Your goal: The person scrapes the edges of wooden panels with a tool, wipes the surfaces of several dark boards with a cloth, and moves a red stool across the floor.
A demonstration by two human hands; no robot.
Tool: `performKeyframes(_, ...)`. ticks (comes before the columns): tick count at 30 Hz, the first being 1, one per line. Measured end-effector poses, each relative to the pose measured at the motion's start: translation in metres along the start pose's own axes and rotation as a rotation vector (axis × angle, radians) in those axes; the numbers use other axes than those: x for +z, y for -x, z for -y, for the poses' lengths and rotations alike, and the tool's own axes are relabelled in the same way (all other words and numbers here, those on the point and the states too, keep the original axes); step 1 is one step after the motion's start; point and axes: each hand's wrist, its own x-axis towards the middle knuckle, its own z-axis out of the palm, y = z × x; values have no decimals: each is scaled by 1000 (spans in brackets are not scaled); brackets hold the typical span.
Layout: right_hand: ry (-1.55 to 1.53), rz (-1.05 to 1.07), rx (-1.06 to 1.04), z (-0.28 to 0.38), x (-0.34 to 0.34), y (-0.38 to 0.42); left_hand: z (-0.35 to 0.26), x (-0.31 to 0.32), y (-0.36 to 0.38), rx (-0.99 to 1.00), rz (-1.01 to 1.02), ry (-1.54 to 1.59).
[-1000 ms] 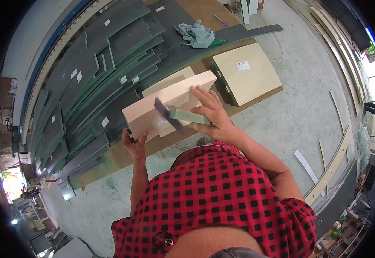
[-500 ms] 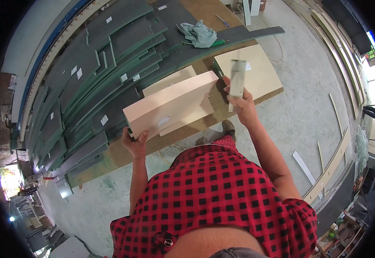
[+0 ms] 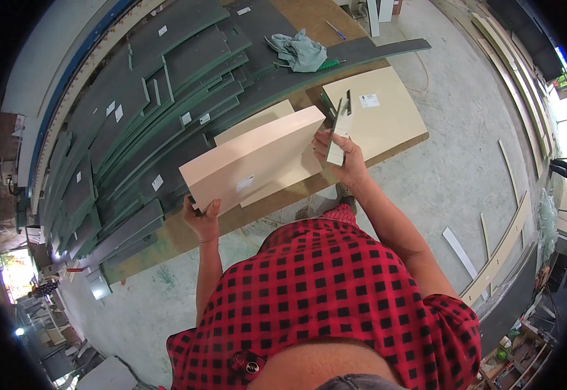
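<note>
My left hand [image 3: 202, 220] grips the lower left corner of a pale pinkish board [image 3: 257, 156], tilted up on edge above the table, with a small white label on its face. In my right hand [image 3: 342, 156] is a small pale metal piece [image 3: 340, 130] with a dark slot, close to the board's right end. Another cream board [image 3: 394, 110] with a label lies on the table to the right. Behind the held board, part of a further cream board [image 3: 251, 123] shows.
Dark green-edged panels [image 3: 186, 71] are stacked at the left and back of the table. A grey-green cloth [image 3: 301, 52] and a green-handled tool [image 3: 330, 64] lie behind. Pale strips [image 3: 460, 252] rest on the floor at the right.
My right hand has moved left and down, nearer the board's right end, and the metal piece has turned to a slant. The held board has shifted slightly left.
</note>
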Motion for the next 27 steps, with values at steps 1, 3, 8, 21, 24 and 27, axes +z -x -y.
performKeyframes(1,-13,-10,38,-4,3,-2,1,0,0,31,-4,-3)
performKeyframes(3,2,-24,62,-8,8,-4,2,0,0,9,-16,-14)
performKeyframes(8,111,-35,40,-9,17,-10,6,1,3,-34,-64,-18)
performKeyframes(21,192,26,78,2,31,-30,10,1,14,-132,-113,-62)
performKeyframes(24,200,42,106,8,34,-33,1,6,15,-128,-124,-74)
performKeyframes(27,145,44,108,11,30,-36,-11,14,15,-120,-123,-86)
